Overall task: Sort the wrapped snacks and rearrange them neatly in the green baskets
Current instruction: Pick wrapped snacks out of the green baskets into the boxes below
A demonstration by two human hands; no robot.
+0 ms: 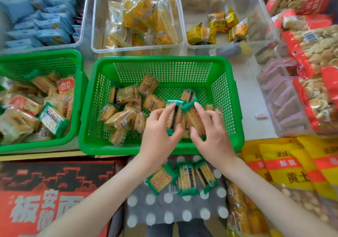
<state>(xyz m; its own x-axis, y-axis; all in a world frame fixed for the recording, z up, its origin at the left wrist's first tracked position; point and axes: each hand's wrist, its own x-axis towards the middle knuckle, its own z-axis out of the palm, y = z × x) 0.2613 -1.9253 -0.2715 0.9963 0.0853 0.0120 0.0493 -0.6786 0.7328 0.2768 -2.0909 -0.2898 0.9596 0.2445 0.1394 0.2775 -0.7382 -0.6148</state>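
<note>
**While both hands grip cracker packs, middle green basket (164,60) holds a loose heap**

Where the head camera looks down over a snack display, a person's left hand (161,127) curls fingers and thumb round a green-ended cracker pack (173,111) in the right half of the middle green basket. Just beside it, the right hand (212,132) pinches a second green-ended pack (194,117) between thumb and fingers. The two packs touch and stand on edge side by side; whether they rest on the basket floor cannot be told. A jumble of clear-wrapped cracker packs (126,112) fills the basket's left half, lying at mixed angles, and one more pack (186,95) leans just behind the hands.

At the left edge stands a left green basket (36,54), heaped with mixed wrapped snacks, one of them a green-and-white pack (53,121). Below the forearms, three green-wrapped packs (184,178) lie in a row on a grey polka-dot cloth (173,209).

Behind the baskets sit three clear bins: one with blue packets (42,24), one with tall yellow packets (144,17), and one with small yellow packets (219,28). Red-edged bags of round biscuits (311,50) are stacked at the right, over a clear bin of purple packs (285,99). Yellow bags (285,167) lie at lower right, and a red printed carton (45,191) at lower left.
</note>
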